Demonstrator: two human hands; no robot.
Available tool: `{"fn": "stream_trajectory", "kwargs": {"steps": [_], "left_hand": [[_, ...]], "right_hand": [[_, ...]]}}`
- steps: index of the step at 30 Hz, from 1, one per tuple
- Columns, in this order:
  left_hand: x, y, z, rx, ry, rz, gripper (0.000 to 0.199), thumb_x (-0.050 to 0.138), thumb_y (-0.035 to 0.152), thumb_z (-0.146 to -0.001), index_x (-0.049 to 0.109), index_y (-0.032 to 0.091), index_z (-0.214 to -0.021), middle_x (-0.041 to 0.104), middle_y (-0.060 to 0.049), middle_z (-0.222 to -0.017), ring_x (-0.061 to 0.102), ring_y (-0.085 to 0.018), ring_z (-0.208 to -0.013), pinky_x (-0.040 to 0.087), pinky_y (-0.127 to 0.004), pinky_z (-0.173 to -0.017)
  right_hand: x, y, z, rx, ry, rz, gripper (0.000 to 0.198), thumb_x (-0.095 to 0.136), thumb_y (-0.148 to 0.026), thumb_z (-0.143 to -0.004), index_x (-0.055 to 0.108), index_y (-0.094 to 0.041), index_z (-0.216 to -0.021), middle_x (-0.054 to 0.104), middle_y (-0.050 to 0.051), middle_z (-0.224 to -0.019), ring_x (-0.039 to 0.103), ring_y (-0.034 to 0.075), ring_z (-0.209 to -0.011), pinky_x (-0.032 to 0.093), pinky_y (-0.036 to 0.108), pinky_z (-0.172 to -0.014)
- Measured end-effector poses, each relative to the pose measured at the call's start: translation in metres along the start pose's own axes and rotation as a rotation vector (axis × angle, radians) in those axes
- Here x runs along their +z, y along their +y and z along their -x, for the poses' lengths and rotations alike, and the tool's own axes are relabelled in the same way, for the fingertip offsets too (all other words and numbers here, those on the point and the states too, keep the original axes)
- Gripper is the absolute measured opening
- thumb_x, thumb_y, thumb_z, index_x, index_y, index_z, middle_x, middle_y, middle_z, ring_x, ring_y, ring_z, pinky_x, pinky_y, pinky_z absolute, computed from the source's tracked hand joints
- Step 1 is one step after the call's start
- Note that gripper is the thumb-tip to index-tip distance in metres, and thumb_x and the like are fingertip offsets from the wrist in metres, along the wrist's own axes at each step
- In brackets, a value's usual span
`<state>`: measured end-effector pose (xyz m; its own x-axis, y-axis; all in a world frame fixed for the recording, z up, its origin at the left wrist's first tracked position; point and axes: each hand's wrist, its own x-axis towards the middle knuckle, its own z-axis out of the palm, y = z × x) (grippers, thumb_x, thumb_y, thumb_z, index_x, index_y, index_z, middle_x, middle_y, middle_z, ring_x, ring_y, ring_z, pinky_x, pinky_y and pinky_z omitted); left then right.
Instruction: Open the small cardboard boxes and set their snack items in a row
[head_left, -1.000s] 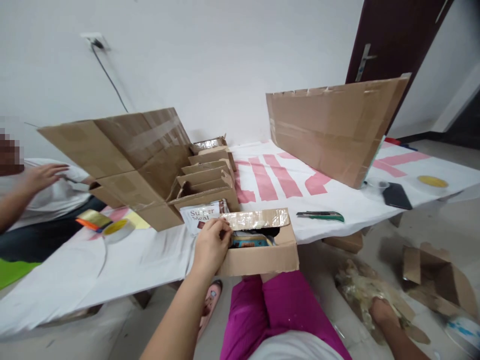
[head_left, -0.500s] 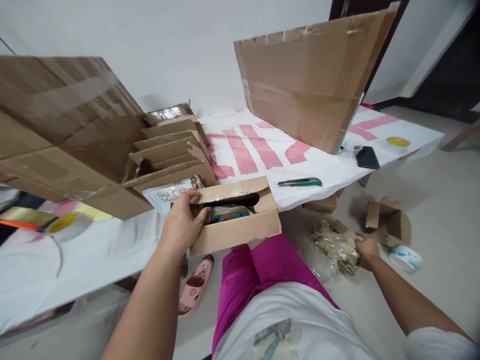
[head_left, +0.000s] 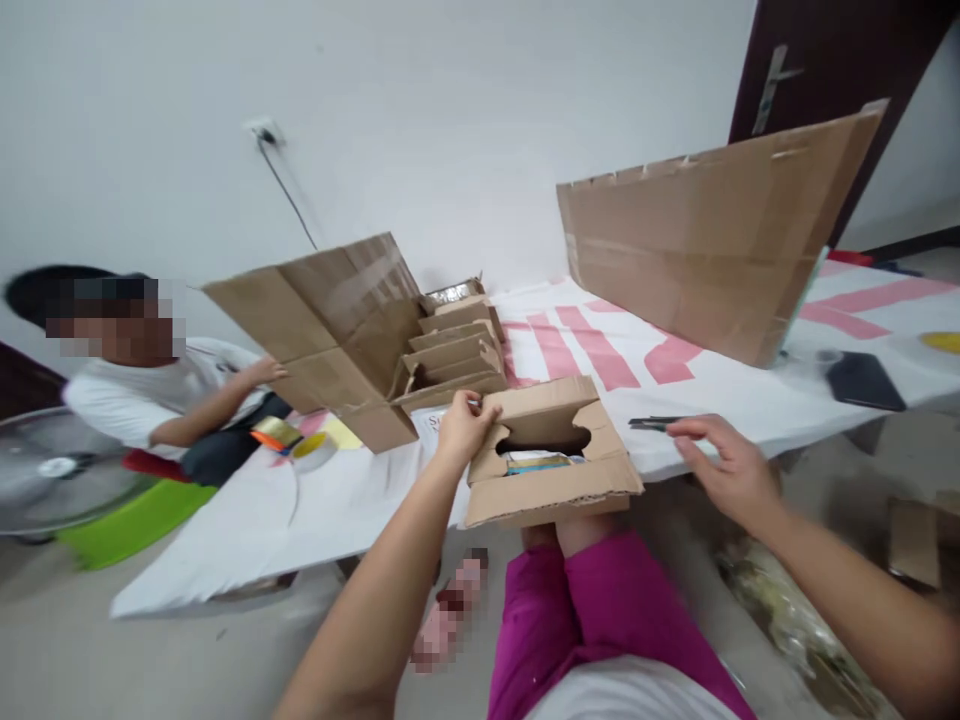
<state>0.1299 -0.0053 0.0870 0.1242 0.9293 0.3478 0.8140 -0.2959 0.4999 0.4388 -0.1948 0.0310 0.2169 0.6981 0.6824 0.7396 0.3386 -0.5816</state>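
Observation:
A small open cardboard box (head_left: 555, 503) sits at the table's front edge, over my knees. My left hand (head_left: 466, 430) grips its left rear edge with closed fingers. Inside, a blue-and-yellow packet (head_left: 536, 465) partly shows; the rest is hidden by the flaps. To the right of the box, my right hand (head_left: 724, 465) has its thumb and index finger around the handle end of a utility knife (head_left: 646, 423) at the table's edge. The fingers cover most of the green handle. A printed packet (head_left: 429, 424) lies behind my left hand.
Cardboard dividers (head_left: 457, 350) adjoin a large cardboard sheet (head_left: 330, 340). Another cardboard panel (head_left: 697, 240) stands at right, near a black phone (head_left: 862, 380). Tape rolls (head_left: 313, 452) lie at left, where another person (head_left: 180, 390) sits. Crumpled plastic (head_left: 795, 620) lies on the floor.
My right hand has come up from the plastic waste near the floor to the utility knife. My left hand stays on the box. The view has turned left, bringing the other person into sight.

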Motion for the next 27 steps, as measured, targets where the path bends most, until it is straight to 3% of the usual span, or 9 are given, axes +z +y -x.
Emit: {"fn": "stream_trajectory", "kwargs": {"steps": [2, 5, 8, 10, 12, 14, 19, 23, 27], "left_hand": [[-0.006, 0.007, 0.002, 0.095, 0.02, -0.032, 0.019, 0.064, 0.03, -0.079, 0.06, 0.017, -0.093, 0.064, -0.01, -0.098, 0.064, -0.024, -0.087, 0.05, -0.037, -0.08], [-0.021, 0.025, 0.011, 0.295, -0.014, -0.063, 0.011, 0.06, 0.027, -0.083, 0.064, 0.021, -0.091, 0.062, -0.008, -0.108, 0.06, -0.023, -0.104, 0.045, -0.037, -0.095], [-0.035, 0.037, 0.021, 0.618, -0.301, -0.159, 0.014, 0.061, 0.035, -0.086, 0.069, 0.024, -0.088, 0.068, -0.004, -0.103, 0.06, -0.022, -0.108, 0.04, -0.039, -0.102], [-0.04, 0.037, 0.026, 0.791, -0.484, -0.282, 0.02, 0.059, 0.041, -0.088, 0.071, 0.024, -0.088, 0.068, -0.006, -0.113, 0.055, -0.026, -0.119, 0.03, -0.048, -0.11], [-0.047, 0.034, 0.028, 0.857, -0.537, -0.388, 0.026, 0.059, 0.046, -0.088, 0.072, 0.024, -0.085, 0.065, -0.008, -0.122, 0.046, -0.03, -0.132, 0.018, -0.055, -0.115], [-0.056, 0.031, 0.029, 0.878, -0.522, -0.432, 0.03, 0.059, 0.049, -0.087, 0.072, 0.023, -0.081, 0.064, -0.009, -0.124, 0.044, -0.031, -0.134, 0.015, -0.055, -0.116], [-0.089, 0.029, 0.027, 0.855, -0.419, -0.397, 0.036, 0.06, 0.056, -0.084, 0.07, 0.021, -0.085, 0.059, -0.013, -0.132, 0.05, -0.032, -0.128, 0.033, -0.048, -0.109], [-0.097, 0.017, 0.03, 0.738, -0.427, -0.384, 0.021, 0.066, 0.044, -0.081, 0.066, 0.023, -0.079, 0.07, -0.009, -0.106, 0.061, -0.029, -0.112, 0.042, -0.043, -0.099], [-0.089, 0.005, 0.037, 0.634, -0.48, -0.335, 0.009, 0.065, 0.032, -0.08, 0.063, 0.023, -0.078, 0.07, -0.006, -0.086, 0.066, -0.025, -0.09, 0.048, -0.036, -0.086]], "right_hand": [[0.014, -0.034, -0.028, -0.201, -0.122, -0.064, 0.022, 0.049, -0.037, -0.096, 0.065, -0.022, -0.1, 0.069, 0.007, -0.099, 0.061, 0.022, -0.098, 0.047, 0.037, -0.089], [0.037, -0.058, -0.057, -0.394, -0.382, -0.069, 0.03, 0.047, -0.041, -0.098, 0.066, -0.02, -0.106, 0.069, 0.008, -0.11, 0.059, 0.022, -0.107, 0.043, 0.04, -0.095], [0.055, -0.059, -0.07, -0.506, -0.643, 0.05, 0.038, 0.048, -0.05, -0.096, 0.07, -0.02, -0.104, 0.07, 0.008, -0.109, 0.059, 0.025, -0.109, 0.039, 0.046, -0.098], [0.06, -0.057, -0.072, -0.543, -0.739, 0.166, 0.04, 0.049, -0.052, -0.095, 0.073, -0.02, -0.095, 0.073, 0.008, -0.097, 0.059, 0.027, -0.108, 0.036, 0.051, -0.099], [0.059, -0.055, -0.071, -0.577, -0.733, 0.267, 0.042, 0.05, -0.055, -0.093, 0.073, -0.021, -0.085, 0.072, 0.008, -0.087, 0.059, 0.029, -0.104, 0.032, 0.055, -0.1], [0.055, -0.056, -0.071, -0.608, -0.662, 0.316, 0.044, 0.05, -0.057, -0.092, 0.072, -0.021, -0.08, 0.07, 0.009, -0.09, 0.059, 0.028, -0.101, 0.032, 0.056, -0.101], [0.041, -0.052, -0.076, -0.58, -0.453, 0.353, 0.031, 0.051, -0.045, -0.094, 0.067, -0.018, -0.09, 0.067, 0.013, -0.106, 0.056, 0.029, -0.105, 0.04, 0.046, -0.093], [0.03, -0.037, -0.076, -0.534, -0.324, 0.413, 0.02, 0.051, -0.031, -0.091, 0.066, -0.018, -0.092, 0.067, 0.012, -0.104, 0.058, 0.029, -0.099, 0.04, 0.044, -0.088], [0.028, -0.018, -0.07, -0.445, -0.261, 0.422, 0.024, 0.054, -0.039, -0.09, 0.069, -0.021, -0.095, 0.071, 0.009, -0.086, 0.058, 0.03, -0.094, 0.039, 0.048, -0.09]]}}
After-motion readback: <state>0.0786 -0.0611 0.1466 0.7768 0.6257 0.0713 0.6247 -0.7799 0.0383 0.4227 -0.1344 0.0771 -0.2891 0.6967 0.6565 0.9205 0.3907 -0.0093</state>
